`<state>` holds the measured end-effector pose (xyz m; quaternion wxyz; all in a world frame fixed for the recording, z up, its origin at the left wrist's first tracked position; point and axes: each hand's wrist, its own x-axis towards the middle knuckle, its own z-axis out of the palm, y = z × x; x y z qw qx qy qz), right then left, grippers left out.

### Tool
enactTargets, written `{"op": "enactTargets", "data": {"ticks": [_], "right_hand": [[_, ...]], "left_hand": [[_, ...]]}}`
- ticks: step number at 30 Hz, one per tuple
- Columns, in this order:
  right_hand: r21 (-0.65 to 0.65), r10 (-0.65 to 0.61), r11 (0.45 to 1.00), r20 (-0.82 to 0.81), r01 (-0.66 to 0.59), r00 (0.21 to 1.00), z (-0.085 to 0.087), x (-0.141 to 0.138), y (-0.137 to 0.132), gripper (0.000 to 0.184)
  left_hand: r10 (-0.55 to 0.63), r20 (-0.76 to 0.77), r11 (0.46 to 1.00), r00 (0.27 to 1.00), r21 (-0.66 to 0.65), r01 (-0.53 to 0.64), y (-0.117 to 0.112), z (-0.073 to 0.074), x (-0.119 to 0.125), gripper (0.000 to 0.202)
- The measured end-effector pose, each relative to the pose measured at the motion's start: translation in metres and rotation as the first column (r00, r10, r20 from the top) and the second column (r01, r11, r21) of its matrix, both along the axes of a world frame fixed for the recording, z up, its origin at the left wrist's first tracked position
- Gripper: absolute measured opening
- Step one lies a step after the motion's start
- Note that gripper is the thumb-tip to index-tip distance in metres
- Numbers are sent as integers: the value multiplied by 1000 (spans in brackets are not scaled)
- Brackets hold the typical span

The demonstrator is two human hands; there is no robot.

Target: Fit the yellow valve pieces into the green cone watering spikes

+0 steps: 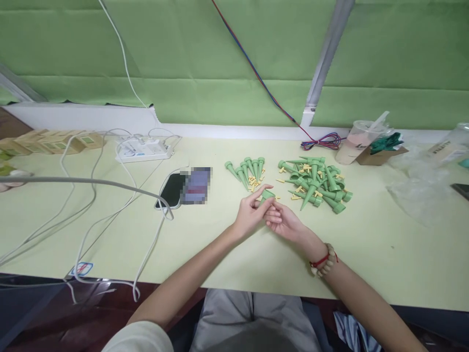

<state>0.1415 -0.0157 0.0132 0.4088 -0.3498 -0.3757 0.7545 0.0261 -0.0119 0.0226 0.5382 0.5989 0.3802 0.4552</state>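
Cable (73,180) crosses the phone (173,187) — green spikes (313,185) lie near the right hand (287,223).

A green piece (267,195) was gripped in the fingers of the left hand (249,212), just beyond the curled fingers of the right hand (286,222); its lower part was hidden. Beyond the left hand lay a small group of green spikes (243,177), roughly side by side, wide caps away from the hands and points toward them, with small yellow bits (254,183) scattered by the tips. Beyond and right of the right hand, a larger heap (311,193) of similar spikes lay crossed at many angles, yellow bits among them.
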Motion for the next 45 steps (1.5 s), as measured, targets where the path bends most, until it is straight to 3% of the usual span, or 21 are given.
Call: {"op": "enactTargets", "data": {"ticks": [4, 6, 8, 10, 12, 15, 19, 23, 27, 29, 31, 33, 36, 37, 39, 41, 43, 45], "right_hand": [[18, 25, 999, 75, -27, 997, -5, 1, 5, 45], [170, -79, 985, 254, 36, 964, -7, 4, 6, 44], [459, -310, 885, 464, 74, 830, -10, 7, 7, 40], [697, -502, 716, 562, -49, 658, -12, 12, 8, 29], [775, -574, 589, 602, -230, 555, -14, 16, 9, 21], [769, -611, 516, 639, -377, 468, -16, 21, 10, 21], [758, -605, 539, 652, -368, 457, -13, 19, 8, 21], [721, -497, 640, 652, -265, 573, -5, 15, 3, 27], [696, -420, 671, 640, -255, 643, -1, 17, 1, 32], [666, -390, 720, 621, -196, 679, 0, 16, 1, 37], [560, -305, 826, 540, -65, 784, 0, 12, 0, 43], [346, -158, 938, 357, 27, 921, 2, 7, -1, 46], [51, 6, 999, 69, -10, 998, 5, 1, -2, 46], [9, 24, 1000, 38, -24, 999, 6, 0, -2, 45], [23, 11, 1000, 125, -14, 992, 4, -1, -2, 45], [220, -122, 975, 378, 39, 918, 1, 1, -1, 46], [508, -360, 861, 604, 4, 711, -2, 5, -1, 44], [677, -538, 726, 671, -125, 511, -3, 11, 1, 37]], "left_hand": [[20, 21, 999, 1000, -38, -19, 4, -2, 1, 48], [59, 62, 996, 996, -78, -54, 8, -3, 1, 47], [128, 78, 987, 989, -104, -120, 12, -4, 0, 45], [170, 81, 978, 982, -134, -158, 14, -6, 0, 43], [161, 82, 976, 983, -158, -147, 14, -8, 1, 44], [134, 54, 977, 989, -173, -123, 11, -9, 3, 46], [119, 34, 980, 992, -166, -111, 10, -7, 3, 48], [106, 33, 980, 994, -171, -99, 13, -5, 0, 48], [100, 40, 976, 994, -200, -91, 16, -7, -1, 52], [94, 34, 978, 995, -187, -86, 16, -9, 0, 53], [120, 17, 983, 993, -143, -117, 14, -9, 0, 51], [159, -15, 987, 987, -36, -159, 12, -8, 0, 46], [180, -87, 973, 980, 163, -164, 10, -7, -3, 42], [173, -101, 971, 980, 186, -152, 11, -7, -3, 41], [168, -92, 979, 982, 136, -154, 13, -7, -4, 42], [184, -51, 983, 982, 37, -182, 17, -9, -4, 45], [211, -23, 977, 977, -31, -212, 21, -10, -3, 47], [218, -30, 974, 976, -54, -219, 23, -10, -3, 46]]}}
